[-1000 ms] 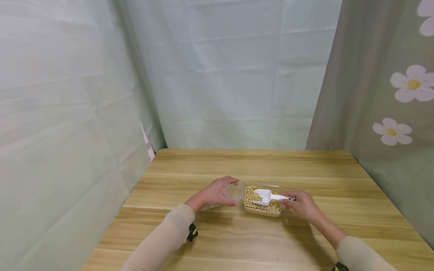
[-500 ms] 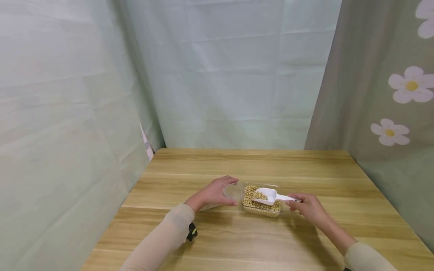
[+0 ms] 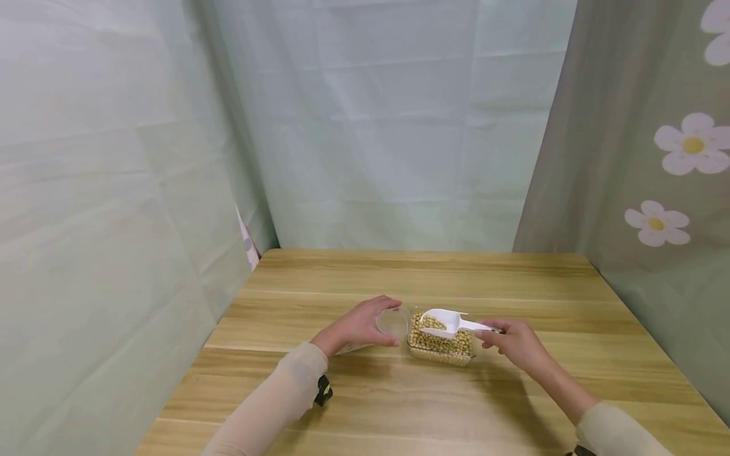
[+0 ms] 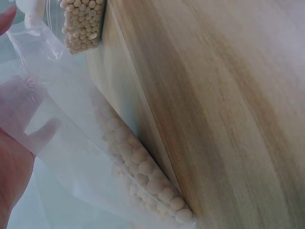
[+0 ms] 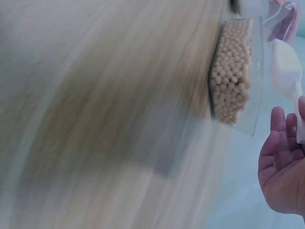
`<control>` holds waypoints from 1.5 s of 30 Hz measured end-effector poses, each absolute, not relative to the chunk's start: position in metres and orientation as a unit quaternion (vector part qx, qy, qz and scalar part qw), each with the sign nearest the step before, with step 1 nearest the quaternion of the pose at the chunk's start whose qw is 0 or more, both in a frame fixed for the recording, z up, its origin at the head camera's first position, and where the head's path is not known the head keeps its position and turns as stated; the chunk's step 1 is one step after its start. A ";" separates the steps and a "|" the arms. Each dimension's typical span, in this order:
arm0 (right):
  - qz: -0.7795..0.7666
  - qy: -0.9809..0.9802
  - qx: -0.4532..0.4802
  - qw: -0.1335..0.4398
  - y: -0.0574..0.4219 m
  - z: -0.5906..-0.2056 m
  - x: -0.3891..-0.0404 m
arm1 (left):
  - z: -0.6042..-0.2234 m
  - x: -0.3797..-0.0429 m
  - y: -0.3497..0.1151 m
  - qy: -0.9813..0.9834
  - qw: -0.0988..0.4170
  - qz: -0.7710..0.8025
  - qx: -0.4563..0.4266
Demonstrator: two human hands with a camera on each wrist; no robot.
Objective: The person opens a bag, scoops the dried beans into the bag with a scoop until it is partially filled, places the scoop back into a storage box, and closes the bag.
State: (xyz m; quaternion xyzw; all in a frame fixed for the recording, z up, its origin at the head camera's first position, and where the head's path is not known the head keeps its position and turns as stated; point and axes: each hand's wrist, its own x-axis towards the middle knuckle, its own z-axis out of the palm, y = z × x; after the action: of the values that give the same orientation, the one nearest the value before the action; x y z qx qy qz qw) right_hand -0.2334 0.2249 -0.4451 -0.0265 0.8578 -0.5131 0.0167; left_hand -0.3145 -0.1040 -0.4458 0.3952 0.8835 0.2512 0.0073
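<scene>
My left hand (image 3: 360, 324) holds a clear plastic bag (image 4: 78, 152) by its mouth, which is spread toward the right. Soybeans (image 4: 152, 183) lie in the bottom of the bag, as the left wrist view shows. With my right hand (image 3: 518, 345) I grip the handle of a white scoop (image 3: 449, 324) that carries some soybeans. The scoop is over a clear rectangular container (image 5: 258, 76) and level with the bag's mouth. Plenty of soybeans (image 5: 231, 71) fill much of that container, which stands just right of the bag.
Everything stands on a wood-grain table (image 3: 399, 405). Pale curtains (image 3: 376, 126) hang behind it and at the left, and a grey flowered curtain (image 3: 616, 177) hangs at the right.
The scoop has come up out of the soybeans in the container with a load, first shifting right, then left toward the bag. My left hand and the bag have stayed in place.
</scene>
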 end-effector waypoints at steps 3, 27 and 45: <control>-0.520 0.853 -0.030 0.017 0.218 -0.442 -0.235 | -0.446 -0.315 -0.103 0.883 0.005 0.250 0.396; -0.419 0.902 -0.101 -0.037 0.161 -0.419 -0.242 | -0.445 -0.316 -0.100 0.884 0.011 0.241 0.400; -0.456 0.886 -0.070 -0.043 0.183 -0.426 -0.227 | -0.446 -0.317 -0.100 0.879 0.003 0.240 0.413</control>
State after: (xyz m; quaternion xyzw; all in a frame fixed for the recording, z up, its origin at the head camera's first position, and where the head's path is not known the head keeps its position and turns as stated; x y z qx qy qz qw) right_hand -0.2271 0.1835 -0.4262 -0.0698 0.8864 -0.4556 -0.0427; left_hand -0.3168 -0.1001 -0.4465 0.4126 0.8788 0.2396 0.0029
